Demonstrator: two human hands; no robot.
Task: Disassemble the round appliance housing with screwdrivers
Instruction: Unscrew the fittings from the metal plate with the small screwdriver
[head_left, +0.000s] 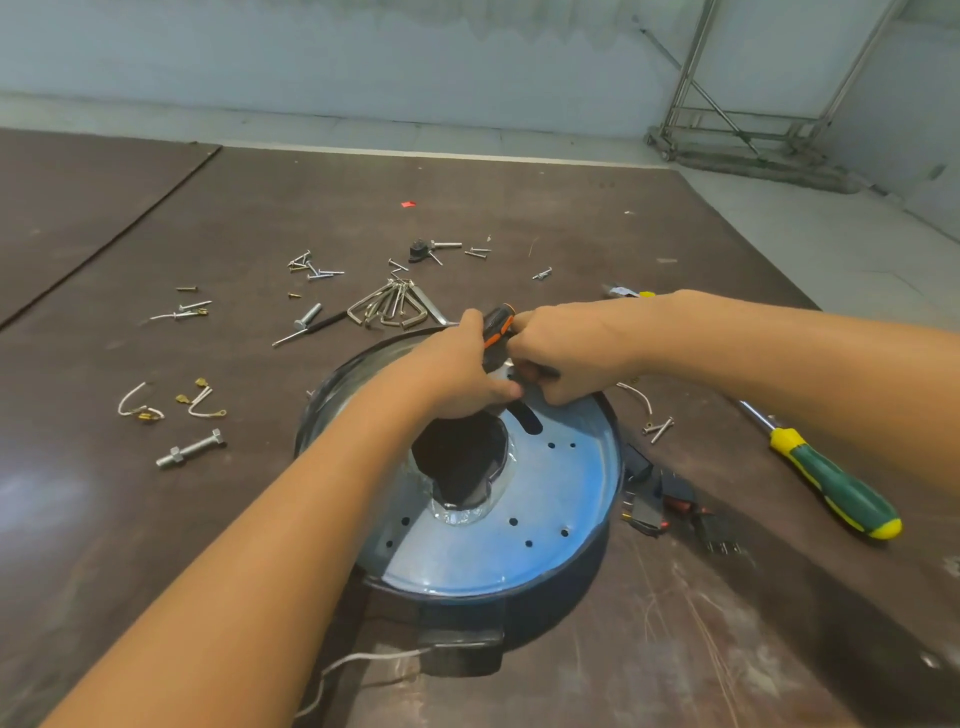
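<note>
Now, housing: round appliance housing (550, 493), dark rim, pale blue metal plate facing up with small holes, a slot and a ragged dark opening at its centre; it sits on the bench (156, 519), below both forearms.
Orange-black screwdriver: orange-black screwdriver (497, 328), upright and slightly tilted over the housing's far edge; tip hidden by the hands.
Left hand: left hand (460, 374), fingers curled round the handle from the housing's left side, thumb lying toward the plate.
Right hand: right hand (566, 353), fingers clenched on the same handle from the housing's right side.
Green-yellow screwdriver: green-yellow screwdriver (831, 483), lying untouched well to the right of the housing.
Hex keys: hex keys (389, 309), bunched just beyond the housing's far rim.
Loose screws: loose screws (311, 267), scattered beyond the housing.
Bolt: bolt with nut (189, 449), left of the housing.
Wire pieces: short wire pieces (140, 405) with brass terminals, left of the housing.
Black parts: small black parts (670, 493), just beside the housing's right rim.
White wire: white wire (363, 662), trailing from the housing's near side.
</note>
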